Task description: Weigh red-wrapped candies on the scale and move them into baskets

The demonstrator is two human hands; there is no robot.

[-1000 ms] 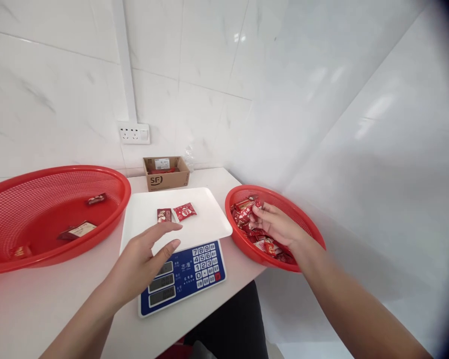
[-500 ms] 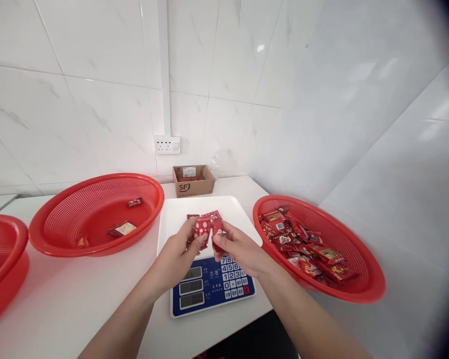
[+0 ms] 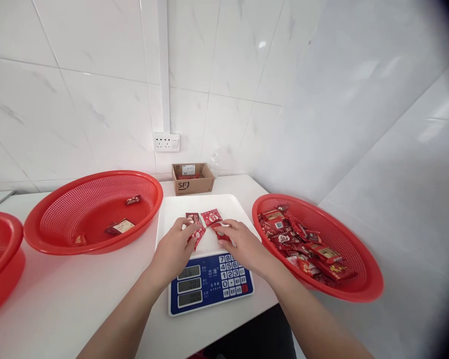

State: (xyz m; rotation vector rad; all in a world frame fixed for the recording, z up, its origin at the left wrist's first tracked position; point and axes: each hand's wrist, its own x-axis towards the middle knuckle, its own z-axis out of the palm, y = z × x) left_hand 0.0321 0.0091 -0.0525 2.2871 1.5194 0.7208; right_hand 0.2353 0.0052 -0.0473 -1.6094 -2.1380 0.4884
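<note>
Both hands are low over the white weighing pan [image 3: 175, 207] of a digital scale with a blue keypad panel [image 3: 211, 284]. My left hand [image 3: 174, 249] pinches a small red snack packet [image 3: 198, 234] with white print at the pan's near side. Fingers and thumb of my right hand [image 3: 243, 244] close around another red packet [image 3: 217, 230], partly hidden under them. Just beyond lie a dark red packet [image 3: 192, 217] and a brighter red packet [image 3: 211, 216], flat on the pan and touched by neither hand.
At right a red plastic basket [image 3: 370, 279] holds many red packets. To the left a red mesh basket [image 3: 60, 209] has a few packets, and part of another red basket [image 3: 3, 224] shows. A small cardboard box [image 3: 194, 186] stands behind the scale, below a wall socket [image 3: 166, 142].
My hands have lowered the two packets from above the scale onto its pan and spread slightly apart. The packets behind are now uncovered.
</note>
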